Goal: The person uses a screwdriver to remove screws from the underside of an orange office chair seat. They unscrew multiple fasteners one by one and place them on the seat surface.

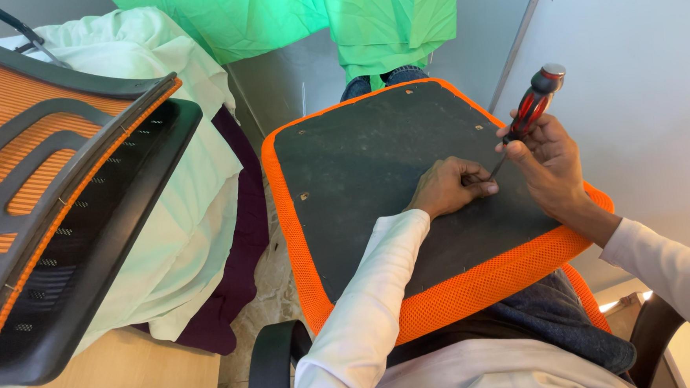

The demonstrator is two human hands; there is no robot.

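An upturned chair seat (359, 169), black underneath with an orange mesh edge, rests across my lap. My right hand (548, 164) grips a screwdriver (531, 109) with a red and black handle, its thin shaft angled down to the seat's black underside. My left hand (447, 187) lies on the black surface with its fingertips pinched right at the screwdriver's tip; what they pinch is too small to see. Both sleeves are white.
An orange and black mesh chair back (54, 193) lies at the left over pale green cloth (195, 186). Bright green fabric (336, 17) hangs at the top. A grey wall (637, 60) stands close on the right. A black armrest (271, 363) shows at the bottom.
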